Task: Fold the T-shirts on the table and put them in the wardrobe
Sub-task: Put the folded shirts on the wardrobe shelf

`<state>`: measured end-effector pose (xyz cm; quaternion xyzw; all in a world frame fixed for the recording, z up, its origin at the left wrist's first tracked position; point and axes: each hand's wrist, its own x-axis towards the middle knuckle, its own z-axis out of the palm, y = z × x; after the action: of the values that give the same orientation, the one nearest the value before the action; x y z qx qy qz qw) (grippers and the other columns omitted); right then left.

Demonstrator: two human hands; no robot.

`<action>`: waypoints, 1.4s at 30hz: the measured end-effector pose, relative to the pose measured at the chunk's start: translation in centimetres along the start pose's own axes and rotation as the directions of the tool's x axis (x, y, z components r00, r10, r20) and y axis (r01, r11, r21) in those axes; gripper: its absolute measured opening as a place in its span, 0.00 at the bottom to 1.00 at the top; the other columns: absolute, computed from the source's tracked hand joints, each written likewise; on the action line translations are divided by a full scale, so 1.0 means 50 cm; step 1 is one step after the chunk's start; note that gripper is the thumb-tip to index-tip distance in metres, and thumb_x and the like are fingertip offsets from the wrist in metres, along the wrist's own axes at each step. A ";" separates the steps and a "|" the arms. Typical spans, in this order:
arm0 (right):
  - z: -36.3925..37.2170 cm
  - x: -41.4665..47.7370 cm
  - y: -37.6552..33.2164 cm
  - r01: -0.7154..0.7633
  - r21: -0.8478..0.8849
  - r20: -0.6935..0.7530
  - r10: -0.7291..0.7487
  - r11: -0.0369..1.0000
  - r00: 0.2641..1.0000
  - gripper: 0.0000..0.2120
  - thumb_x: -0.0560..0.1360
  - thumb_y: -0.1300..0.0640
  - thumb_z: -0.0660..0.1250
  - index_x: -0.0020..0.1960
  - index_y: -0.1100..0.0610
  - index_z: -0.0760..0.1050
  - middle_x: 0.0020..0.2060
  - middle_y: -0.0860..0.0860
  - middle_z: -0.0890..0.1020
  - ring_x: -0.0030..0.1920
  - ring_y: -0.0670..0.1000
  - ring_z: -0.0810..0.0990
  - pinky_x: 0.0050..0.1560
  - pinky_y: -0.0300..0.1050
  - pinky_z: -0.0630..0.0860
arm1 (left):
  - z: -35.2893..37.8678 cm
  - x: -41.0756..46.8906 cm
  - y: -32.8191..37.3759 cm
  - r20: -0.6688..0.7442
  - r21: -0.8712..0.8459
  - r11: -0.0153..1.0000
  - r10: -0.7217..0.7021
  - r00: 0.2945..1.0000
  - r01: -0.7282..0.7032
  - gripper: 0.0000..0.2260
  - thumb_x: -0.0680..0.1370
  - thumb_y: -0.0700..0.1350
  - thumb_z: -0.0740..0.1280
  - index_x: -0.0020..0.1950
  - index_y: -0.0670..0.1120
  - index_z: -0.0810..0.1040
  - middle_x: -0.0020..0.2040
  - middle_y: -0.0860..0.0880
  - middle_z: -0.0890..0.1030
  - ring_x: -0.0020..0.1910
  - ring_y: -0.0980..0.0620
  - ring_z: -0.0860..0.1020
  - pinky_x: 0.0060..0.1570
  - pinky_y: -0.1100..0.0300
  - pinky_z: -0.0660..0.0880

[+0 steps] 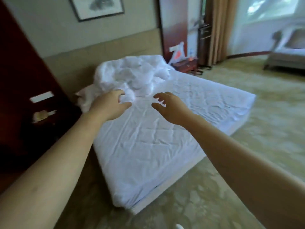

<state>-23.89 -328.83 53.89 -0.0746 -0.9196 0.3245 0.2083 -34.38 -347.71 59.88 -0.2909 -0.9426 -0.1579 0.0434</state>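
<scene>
The left hand (110,104) and right hand (168,108) hung over the bed (148,146), fingers apart, holding nothing. No T-shirt could be told from the white heap (132,75) at its head; folding and storing apparently all remained.

Your left hand (110,106) covers part of a cream cloth (84,98) beside the crumpled duvet (132,75), so you cannot tell what it is, nor whether your fingertips touch the duvet. The framed picture (97,7) is cut by the top edge, the armchair (287,52) by the right edge, a small white thing (179,226) by the bottom. The items (42,113) on the dark nightstand (19,142) are too blurred to name
</scene>
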 end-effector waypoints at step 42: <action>-1.709 0.610 2.225 -0.761 -0.123 -0.576 0.579 0.636 0.577 0.19 0.79 0.47 0.63 0.68 0.52 0.73 0.64 0.52 0.75 0.59 0.54 0.76 0.54 0.46 0.73 | 1.058 1.735 2.445 0.124 -0.264 0.645 0.760 0.638 -0.717 0.25 0.78 0.60 0.64 0.71 0.50 0.70 0.63 0.48 0.78 0.61 0.46 0.76 0.57 0.53 0.72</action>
<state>-14.30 -185.58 54.26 -0.5386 -0.7774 0.1760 0.2730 -36.84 -188.76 58.18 -0.6705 -0.7187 -0.1816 -0.0299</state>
